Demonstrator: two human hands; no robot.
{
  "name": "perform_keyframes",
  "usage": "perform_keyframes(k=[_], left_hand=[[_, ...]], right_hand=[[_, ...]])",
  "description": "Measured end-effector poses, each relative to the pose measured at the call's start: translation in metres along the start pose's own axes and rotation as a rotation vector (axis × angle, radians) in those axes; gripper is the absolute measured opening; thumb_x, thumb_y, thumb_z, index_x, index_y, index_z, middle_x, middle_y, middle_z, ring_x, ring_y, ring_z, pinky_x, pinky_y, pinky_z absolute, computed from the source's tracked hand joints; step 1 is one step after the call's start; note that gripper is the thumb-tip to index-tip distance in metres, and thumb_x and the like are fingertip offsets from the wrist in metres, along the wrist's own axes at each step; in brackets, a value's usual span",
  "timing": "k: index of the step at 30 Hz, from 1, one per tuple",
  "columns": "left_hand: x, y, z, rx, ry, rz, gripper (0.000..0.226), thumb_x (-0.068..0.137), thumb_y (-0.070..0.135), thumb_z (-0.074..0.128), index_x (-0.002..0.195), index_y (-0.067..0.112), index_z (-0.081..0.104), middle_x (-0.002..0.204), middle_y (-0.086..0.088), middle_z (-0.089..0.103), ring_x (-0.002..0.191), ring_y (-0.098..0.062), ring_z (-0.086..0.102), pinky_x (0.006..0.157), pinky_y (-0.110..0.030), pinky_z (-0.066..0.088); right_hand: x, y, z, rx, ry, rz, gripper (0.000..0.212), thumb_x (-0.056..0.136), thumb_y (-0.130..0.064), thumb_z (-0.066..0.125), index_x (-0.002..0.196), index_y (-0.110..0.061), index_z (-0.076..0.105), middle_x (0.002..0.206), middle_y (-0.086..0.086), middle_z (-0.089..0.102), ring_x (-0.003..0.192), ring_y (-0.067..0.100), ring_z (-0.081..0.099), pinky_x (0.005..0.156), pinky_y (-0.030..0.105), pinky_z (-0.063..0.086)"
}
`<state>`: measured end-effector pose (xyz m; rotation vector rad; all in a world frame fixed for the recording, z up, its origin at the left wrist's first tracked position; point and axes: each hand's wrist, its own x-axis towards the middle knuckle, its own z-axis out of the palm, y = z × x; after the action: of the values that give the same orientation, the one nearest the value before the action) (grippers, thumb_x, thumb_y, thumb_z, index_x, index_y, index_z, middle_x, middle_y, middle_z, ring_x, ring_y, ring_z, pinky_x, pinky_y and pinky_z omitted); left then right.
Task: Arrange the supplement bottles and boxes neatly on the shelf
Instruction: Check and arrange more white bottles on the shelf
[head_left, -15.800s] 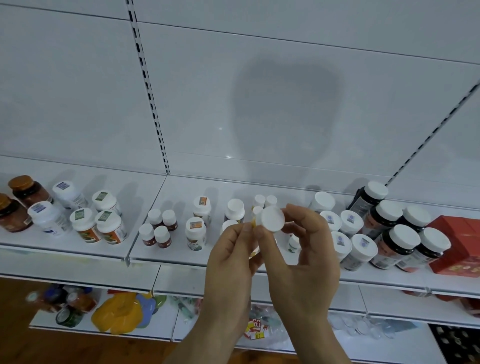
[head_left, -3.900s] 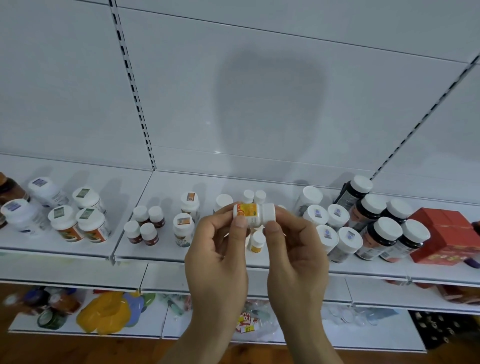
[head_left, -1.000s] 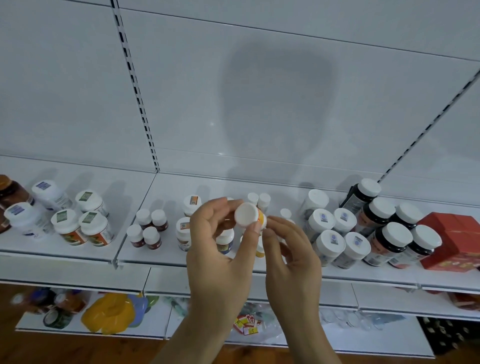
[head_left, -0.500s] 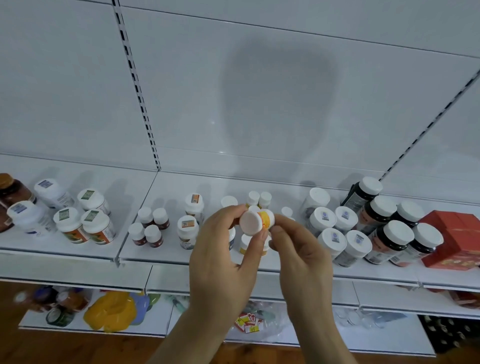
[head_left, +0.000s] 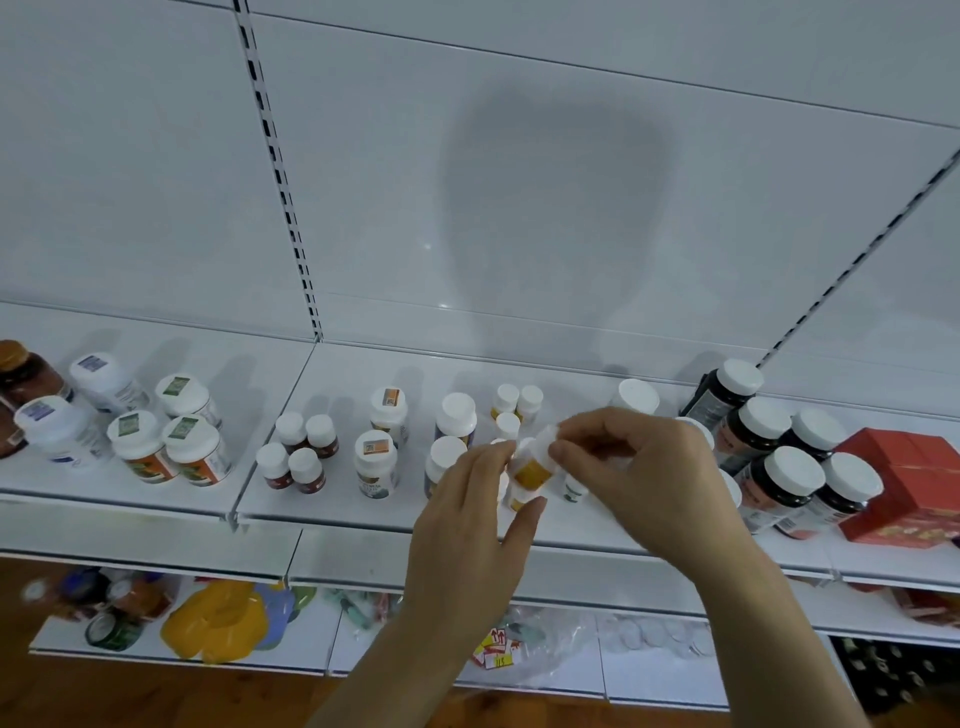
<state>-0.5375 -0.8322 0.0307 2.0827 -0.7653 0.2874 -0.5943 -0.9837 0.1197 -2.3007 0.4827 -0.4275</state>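
**Shelf mostly grouped; one small bottle in hand, middle cluster unfinished**

Progress, left to right. Far left of the grips: brown jars (head_left: 23, 374) at the frame edge, then large white-capped bottles (head_left: 156, 436) standing in a loose block on the top shelf (head_left: 363, 514). Judged largely sorted. Nearer, still left of the grips: four small red-labelled bottles (head_left: 298, 452) in a tidy two-by-two, then two sticker-capped bottles (head_left: 382, 447) one behind the other. These look placed.

Directly behind and around the grips: small white-capped bottles (head_left: 511, 405), spacing uneven, partly hidden by the hands. This patch is judged the work left. Right of the grips: dark bottles with white caps (head_left: 779, 457) in close rows, then red boxes (head_left: 904, 483) at the far end, stacked square. Looks finished.

Grips. Left hand (head_left: 467, 525): fingers and thumb pinching the small orange-labelled bottle (head_left: 530, 470) at its lower body. Right hand (head_left: 639, 467): fingertips curled round the same bottle at its cap end. Bottle sits between both grips, tilted, cap up and to the right, held just above the front of the shelf, not set down yet.

The bottle: small white plastic, white cap, orange-yellow label band. Cap end blurred; label text unreadable.

Below the grips: a lower shelf (head_left: 571, 670) with yellow packets and loose items, not yet tidied so far as shows.
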Motion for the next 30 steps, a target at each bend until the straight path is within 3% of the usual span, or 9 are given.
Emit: perform_keyframes(k=[3, 5, 7, 9, 13, 17, 23, 28, 30], left_hand=[[-0.006, -0.012, 0.007, 0.120, -0.091, -0.028, 0.035, 0.087, 0.044, 0.067, 0.113, 0.022, 0.061, 0.104, 0.005, 0.068, 0.088, -0.012, 0.064, 0.071, -0.019, 0.050], [-0.011, -0.020, 0.010, 0.269, -0.223, -0.034, 0.029, 0.088, 0.042, 0.068, 0.109, 0.022, 0.063, 0.100, 0.005, 0.069, 0.086, -0.013, 0.065, 0.071, -0.023, 0.053], [-0.017, -0.026, 0.016, 0.367, -0.419, -0.101, 0.035, 0.098, 0.046, 0.051, 0.124, 0.025, 0.057, 0.118, 0.006, 0.064, 0.105, -0.012, 0.059, 0.088, -0.024, 0.050], [-0.022, -0.035, 0.024, 0.419, -0.510, -0.133, 0.043, 0.103, 0.046, 0.037, 0.139, 0.024, 0.044, 0.137, 0.005, 0.052, 0.124, -0.013, 0.047, 0.104, -0.026, 0.040], [-0.026, -0.045, 0.037, 0.532, -0.631, -0.150, 0.052, 0.104, 0.045, 0.033, 0.149, 0.018, 0.032, 0.152, 0.000, 0.035, 0.139, -0.021, 0.029, 0.117, -0.033, 0.028], [-0.029, -0.049, 0.042, 0.605, -0.652, -0.110, 0.054, 0.104, 0.044, 0.032, 0.150, 0.015, 0.032, 0.151, -0.004, 0.033, 0.138, -0.025, 0.028, 0.117, -0.037, 0.027], [-0.030, -0.054, 0.046, 0.606, -0.620, -0.095, 0.053, 0.105, 0.042, 0.032, 0.149, 0.014, 0.035, 0.151, -0.005, 0.034, 0.138, -0.025, 0.030, 0.116, -0.038, 0.029], [-0.034, -0.055, 0.049, 0.600, -0.590, -0.099, 0.054, 0.103, 0.043, 0.035, 0.150, 0.015, 0.035, 0.152, -0.005, 0.034, 0.140, -0.025, 0.030, 0.117, -0.038, 0.028], [-0.035, -0.056, 0.050, 0.597, -0.571, -0.094, 0.054, 0.103, 0.043, 0.037, 0.149, 0.015, 0.037, 0.152, -0.005, 0.036, 0.140, -0.025, 0.031, 0.117, -0.038, 0.028]], right_hand=[[0.027, 0.020, 0.009, -0.057, 0.110, -0.035, 0.007, 0.084, -0.023, 0.080, 0.087, -0.029, 0.077, 0.079, -0.023, 0.071, 0.082, -0.001, 0.064, 0.074, 0.005, 0.045], [0.045, 0.036, 0.022, -0.140, 0.174, -0.091, 0.003, 0.086, -0.021, 0.078, 0.087, -0.023, 0.077, 0.086, -0.019, 0.072, 0.086, 0.002, 0.060, 0.075, 0.008, 0.039], [0.060, 0.054, 0.039, -0.223, 0.210, -0.121, 0.001, 0.087, -0.019, 0.076, 0.086, -0.018, 0.077, 0.089, -0.011, 0.075, 0.093, 0.015, 0.060, 0.076, 0.015, 0.034], [0.073, 0.072, 0.054, -0.313, 0.216, -0.148, 0.003, 0.085, -0.017, 0.077, 0.084, -0.015, 0.077, 0.084, -0.005, 0.075, 0.091, 0.025, 0.062, 0.074, 0.024, 0.039], [0.088, 0.093, 0.075, -0.415, 0.125, -0.168, 0.005, 0.081, -0.012, 0.077, 0.077, -0.011, 0.075, 0.071, 0.002, 0.072, 0.086, 0.033, 0.063, 0.068, 0.035, 0.050], [0.090, 0.100, 0.086, -0.467, 0.037, -0.129, 0.011, 0.083, -0.017, 0.074, 0.074, -0.013, 0.075, 0.065, 0.002, 0.067, 0.093, 0.030, 0.061, 0.072, 0.033, 0.043], [0.092, 0.099, 0.090, -0.476, -0.036, -0.092, 0.013, 0.089, -0.026, 0.072, 0.092, -0.016, 0.080, 0.086, 0.009, 0.071, 0.109, 0.029, 0.058, 0.089, 0.038, 0.042], [0.092, 0.109, 0.091, -0.445, -0.034, -0.138, 0.014, 0.087, -0.021, 0.073, 0.076, -0.013, 0.077, 0.070, 0.001, 0.068, 0.098, 0.032, 0.059, 0.080, 0.041, 0.049], [0.093, 0.114, 0.090, -0.435, -0.024, -0.185, 0.014, 0.086, -0.017, 0.074, 0.073, -0.012, 0.076, 0.075, -0.001, 0.071, 0.094, 0.034, 0.059, 0.075, 0.041, 0.052]])
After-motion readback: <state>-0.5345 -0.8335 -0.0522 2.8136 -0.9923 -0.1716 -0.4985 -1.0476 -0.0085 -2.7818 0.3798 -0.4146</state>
